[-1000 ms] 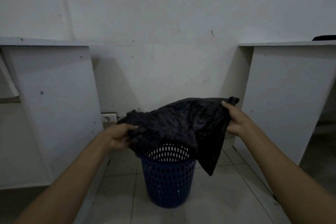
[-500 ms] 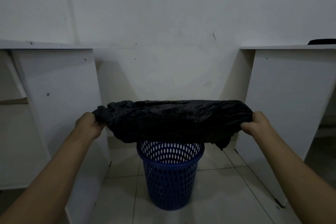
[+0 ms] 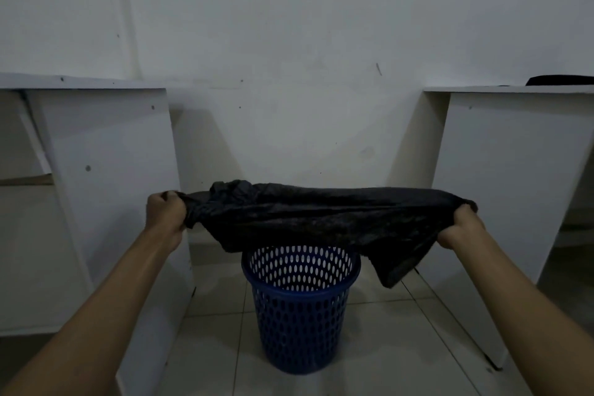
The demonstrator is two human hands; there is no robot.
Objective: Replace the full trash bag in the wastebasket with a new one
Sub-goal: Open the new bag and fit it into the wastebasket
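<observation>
Both hands hold one black trash bag (image 3: pixel 321 219), one at each end. The left hand (image 3: pixel 165 214) is curled into a fist around the left end of the bag, where the plastic is bunched up in a lump. The right hand (image 3: pixel 459 225) is curled around the right end in the same way. Both arms reach forward and a little out to the sides, and they are bare. The bag is pulled out long and flat between the two hands, up in the air. A loose flap of it hangs down near the right hand. The bag is right above the blue basket (image 3: pixel 300 309) and does not touch it. On the left stands a white desk (image 3: pixel 106 170) with a side panel that has little dark dots on it. Behind everything is a plain white wall (image 3: pixel 289 42) with a few small marks. The floor (image 3: pixel 225 347) has pale square tiles. The basket stands on the floor between the two desks, close to the wall. It is round, with lots of little oval holes in its side. You can see down into it, and only its own holed walls show inside. On the right is another white desk (image 3: pixel 514 170), and something dark (image 3: pixel 561 80) lies on top of it at the far edge, too cut off to tell what it is.
</observation>
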